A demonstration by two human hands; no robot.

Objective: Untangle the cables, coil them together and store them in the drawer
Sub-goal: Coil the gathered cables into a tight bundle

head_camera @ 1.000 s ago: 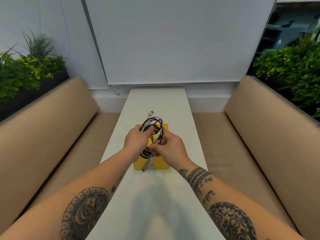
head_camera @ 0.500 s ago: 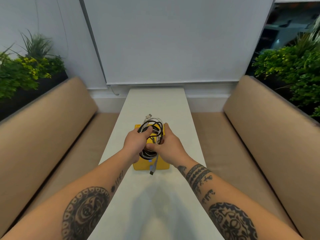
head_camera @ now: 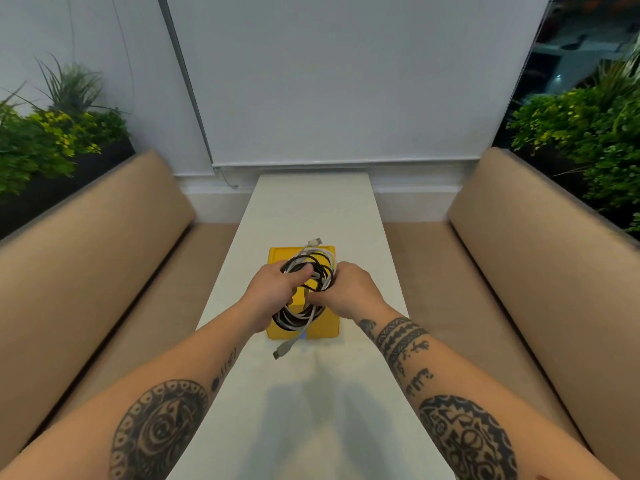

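Observation:
A coil of black and white cables (head_camera: pixel 320 268) hangs above a small yellow drawer box (head_camera: pixel 323 329) in the middle of the narrow white table (head_camera: pixel 311 209). My left hand (head_camera: pixel 273 292) grips the coil's left side, thumb laid over the loops. My right hand (head_camera: pixel 349 291) holds its right side, fingers curled round the strands. One white plug (head_camera: pixel 314 242) sticks up past the coil's far edge. A grey plug (head_camera: pixel 283 348) dangles below it, over the table in front of the box. Whether the drawer is open is hidden by the hands and coil.
Tan cushioned benches (head_camera: pixel 86 258) (head_camera: pixel 540 244) run along both sides of the table. Green plants (head_camera: pixel 45 133) (head_camera: pixel 588 133) stand behind each backrest. A white roller blind (head_camera: pixel 346 81) hangs at the table's far end.
Both hands have lowered the coil slightly toward the yellow box, and the grey plug now dangles lower, in front of the box.

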